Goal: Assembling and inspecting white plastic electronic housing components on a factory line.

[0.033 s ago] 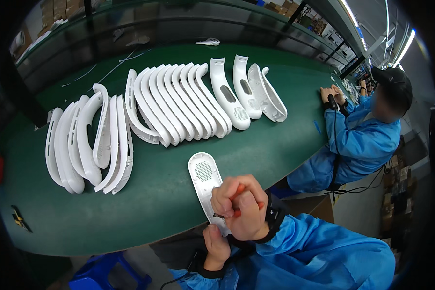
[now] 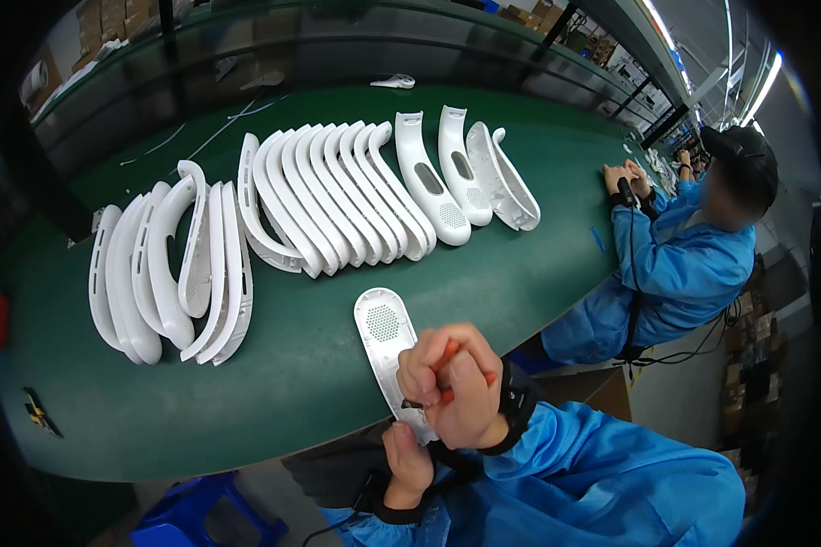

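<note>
A white plastic shell (image 2: 381,342) with a perforated round-ended far part lies inner side up at the table's near edge. My left hand (image 2: 409,465) is closed on its near end, thumb on the rim. Above the same end, my right hand (image 2: 461,383) is wrapped round orange-handled pliers (image 2: 448,356). Their dark tip (image 2: 412,405) is at the shell's inner face. Fingers hide most of the tool, so the exact contact cannot be made out.
Rows of curved white shells (image 2: 337,201) stand on the green table (image 2: 274,392). A yellow-and-black hand tool (image 2: 38,413) lies at the left. A blue stool (image 2: 205,510) is below the edge. At the right sits a co-worker in a blue smock (image 2: 680,246).
My right hand and the pliers have shifted very slightly away from me. The left hand and the shell stay in place.
</note>
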The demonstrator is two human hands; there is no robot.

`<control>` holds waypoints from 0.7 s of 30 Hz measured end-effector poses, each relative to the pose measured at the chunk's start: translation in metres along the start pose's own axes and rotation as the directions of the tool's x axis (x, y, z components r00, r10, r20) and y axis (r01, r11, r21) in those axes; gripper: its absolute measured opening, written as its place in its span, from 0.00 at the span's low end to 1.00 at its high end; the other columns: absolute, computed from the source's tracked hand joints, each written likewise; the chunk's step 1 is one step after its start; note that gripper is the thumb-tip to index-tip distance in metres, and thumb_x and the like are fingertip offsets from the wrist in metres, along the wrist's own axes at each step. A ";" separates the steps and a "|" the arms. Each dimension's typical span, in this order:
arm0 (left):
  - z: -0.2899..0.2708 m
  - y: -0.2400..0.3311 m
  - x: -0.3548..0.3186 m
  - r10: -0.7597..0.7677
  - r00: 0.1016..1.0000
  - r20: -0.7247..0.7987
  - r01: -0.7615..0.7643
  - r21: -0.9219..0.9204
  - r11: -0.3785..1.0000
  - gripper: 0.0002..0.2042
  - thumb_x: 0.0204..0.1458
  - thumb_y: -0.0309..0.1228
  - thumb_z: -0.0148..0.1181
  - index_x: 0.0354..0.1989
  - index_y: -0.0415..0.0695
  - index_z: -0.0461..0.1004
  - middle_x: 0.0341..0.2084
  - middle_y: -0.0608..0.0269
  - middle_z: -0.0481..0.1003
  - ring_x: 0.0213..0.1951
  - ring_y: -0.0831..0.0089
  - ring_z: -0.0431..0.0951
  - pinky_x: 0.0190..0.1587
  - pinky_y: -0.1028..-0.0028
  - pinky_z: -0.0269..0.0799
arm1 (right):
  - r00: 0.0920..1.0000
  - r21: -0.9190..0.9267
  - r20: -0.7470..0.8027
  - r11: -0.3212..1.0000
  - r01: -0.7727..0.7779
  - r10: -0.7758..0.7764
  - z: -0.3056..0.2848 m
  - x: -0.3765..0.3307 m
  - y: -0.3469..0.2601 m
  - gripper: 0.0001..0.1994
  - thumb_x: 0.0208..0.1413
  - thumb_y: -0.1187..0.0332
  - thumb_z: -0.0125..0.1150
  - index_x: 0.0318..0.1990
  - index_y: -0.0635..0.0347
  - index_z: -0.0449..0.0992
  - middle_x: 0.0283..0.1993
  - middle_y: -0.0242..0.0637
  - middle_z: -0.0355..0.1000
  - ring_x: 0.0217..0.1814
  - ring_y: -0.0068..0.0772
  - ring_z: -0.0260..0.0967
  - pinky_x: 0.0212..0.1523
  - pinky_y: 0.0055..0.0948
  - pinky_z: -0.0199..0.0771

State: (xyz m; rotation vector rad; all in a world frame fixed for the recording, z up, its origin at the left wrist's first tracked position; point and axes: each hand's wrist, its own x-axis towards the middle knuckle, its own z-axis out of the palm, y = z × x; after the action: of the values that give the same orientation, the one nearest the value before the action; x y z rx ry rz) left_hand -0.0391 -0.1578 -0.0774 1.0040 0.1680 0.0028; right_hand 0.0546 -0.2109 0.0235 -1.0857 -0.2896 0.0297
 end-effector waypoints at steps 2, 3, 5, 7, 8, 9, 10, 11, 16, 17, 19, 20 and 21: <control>0.001 0.008 0.008 -0.020 0.995 0.093 0.029 -0.087 0.996 0.32 0.64 0.53 0.31 0.48 0.32 0.69 0.33 0.53 0.75 0.33 0.68 0.76 0.40 0.72 0.71 | 0.999 0.072 0.002 0.996 -0.046 0.046 -0.006 0.009 -0.009 0.12 0.64 0.60 0.47 0.41 0.60 0.64 0.24 0.35 0.58 0.20 0.20 0.49 0.21 0.23 0.51; 0.005 0.015 0.011 -0.026 0.994 0.109 0.041 -0.131 0.991 0.31 0.64 0.51 0.31 0.45 0.31 0.70 0.30 0.55 0.76 0.31 0.70 0.75 0.37 0.73 0.70 | 0.995 0.137 0.002 0.985 -0.102 0.102 -0.011 0.015 -0.016 0.11 0.64 0.61 0.47 0.40 0.61 0.64 0.24 0.35 0.58 0.20 0.20 0.49 0.21 0.22 0.51; 0.007 0.021 0.009 -0.035 0.990 0.133 0.057 -0.165 0.985 0.31 0.65 0.50 0.30 0.41 0.30 0.71 0.28 0.57 0.76 0.28 0.72 0.75 0.34 0.74 0.70 | 0.996 0.031 0.043 0.997 -0.075 0.073 -0.022 0.020 -0.040 0.08 0.63 0.66 0.49 0.40 0.61 0.65 0.25 0.34 0.61 0.21 0.18 0.52 0.20 0.21 0.53; 0.007 0.027 0.009 -0.072 0.982 0.176 0.086 -0.073 0.994 0.27 0.65 0.46 0.34 0.46 0.30 0.69 0.30 0.57 0.76 0.29 0.73 0.75 0.36 0.74 0.71 | 0.981 -0.314 0.042 0.935 -0.167 0.189 -0.035 0.020 -0.056 0.08 0.60 0.69 0.52 0.44 0.63 0.68 0.29 0.34 0.66 0.24 0.17 0.57 0.24 0.20 0.59; 0.008 0.030 0.007 -0.066 0.981 0.184 0.079 -0.063 0.995 0.27 0.65 0.46 0.34 0.46 0.30 0.69 0.30 0.57 0.76 0.29 0.73 0.75 0.36 0.74 0.71 | 0.984 -0.308 0.042 0.939 -0.154 0.175 -0.040 0.017 -0.059 0.08 0.60 0.69 0.52 0.44 0.63 0.68 0.29 0.34 0.66 0.24 0.17 0.57 0.24 0.20 0.59; 0.011 0.035 0.002 -0.069 0.982 0.175 0.054 0.091 0.994 0.24 0.64 0.43 0.37 0.47 0.30 0.69 0.31 0.57 0.77 0.29 0.73 0.75 0.36 0.73 0.72 | 0.971 -0.530 0.049 0.831 -0.172 0.232 -0.045 0.011 -0.059 0.11 0.58 0.69 0.55 0.45 0.64 0.69 0.30 0.33 0.67 0.25 0.16 0.57 0.25 0.19 0.59; 0.014 0.043 -0.001 -0.065 0.985 0.158 0.025 0.246 0.969 0.21 0.64 0.40 0.40 0.49 0.31 0.68 0.32 0.57 0.77 0.30 0.74 0.75 0.37 0.72 0.73 | 0.956 -0.717 0.044 0.676 -0.171 0.289 -0.049 0.007 -0.058 0.14 0.56 0.68 0.59 0.47 0.66 0.70 0.31 0.32 0.69 0.25 0.15 0.57 0.26 0.18 0.60; 0.022 0.058 -0.002 -0.126 0.980 0.155 0.064 0.354 0.933 0.19 0.60 0.34 0.45 0.55 0.32 0.65 0.33 0.55 0.77 0.32 0.68 0.78 0.38 0.69 0.73 | 0.941 -0.772 0.074 0.616 -0.156 0.331 -0.056 0.000 -0.060 0.20 0.53 0.66 0.63 0.52 0.65 0.70 0.38 0.36 0.72 0.28 0.18 0.62 0.29 0.20 0.65; 0.049 0.093 -0.006 0.002 0.971 0.240 -0.197 0.793 0.577 0.32 0.55 0.30 0.51 0.66 0.31 0.49 0.36 0.46 0.76 0.37 0.50 0.79 0.39 0.61 0.74 | 0.860 -0.661 0.159 0.700 -0.272 0.485 -0.073 -0.022 -0.063 0.30 0.52 0.60 0.66 0.60 0.67 0.65 0.46 0.40 0.71 0.38 0.24 0.66 0.38 0.22 0.69; 0.055 0.100 -0.005 0.053 0.967 0.250 -0.248 0.866 0.434 0.34 0.54 0.30 0.53 0.67 0.31 0.46 0.36 0.46 0.76 0.37 0.50 0.79 0.39 0.60 0.74 | 0.867 -0.545 0.178 0.780 -0.308 0.466 -0.076 -0.026 -0.057 0.32 0.53 0.58 0.66 0.60 0.69 0.65 0.47 0.39 0.71 0.39 0.24 0.67 0.39 0.21 0.69; 0.068 0.118 -0.013 0.161 0.963 0.218 -0.264 0.889 0.375 0.24 0.53 0.27 0.54 0.59 0.33 0.62 0.30 0.50 0.76 0.31 0.57 0.79 0.34 0.65 0.74 | 0.872 -0.412 0.240 0.858 -0.306 0.427 -0.079 -0.026 -0.049 0.32 0.55 0.56 0.63 0.62 0.68 0.62 0.45 0.36 0.70 0.34 0.20 0.64 0.34 0.18 0.67; 0.074 0.126 -0.017 0.166 0.964 0.210 -0.257 0.901 0.350 0.23 0.55 0.30 0.54 0.59 0.33 0.63 0.34 0.49 0.75 0.35 0.56 0.78 0.37 0.65 0.73 | 0.800 -0.290 0.270 0.838 -0.463 0.535 -0.080 -0.023 -0.054 0.32 0.56 0.57 0.62 0.63 0.66 0.61 0.43 0.34 0.69 0.32 0.18 0.62 0.30 0.16 0.64; 0.078 0.130 -0.019 0.170 0.965 0.201 -0.248 0.913 0.325 0.23 0.57 0.34 0.55 0.58 0.34 0.64 0.39 0.48 0.74 0.39 0.55 0.77 0.39 0.65 0.73 | 0.712 -0.169 0.317 0.776 -0.608 0.627 -0.081 -0.020 -0.057 0.32 0.56 0.58 0.61 0.64 0.65 0.60 0.41 0.32 0.68 0.29 0.15 0.59 0.27 0.15 0.61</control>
State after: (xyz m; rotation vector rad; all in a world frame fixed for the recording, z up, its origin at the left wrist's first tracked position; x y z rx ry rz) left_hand -0.0371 -0.1544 0.0752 2.2254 -0.0635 0.1277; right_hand 0.0486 -0.3118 0.0341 -1.1877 -0.2374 0.8447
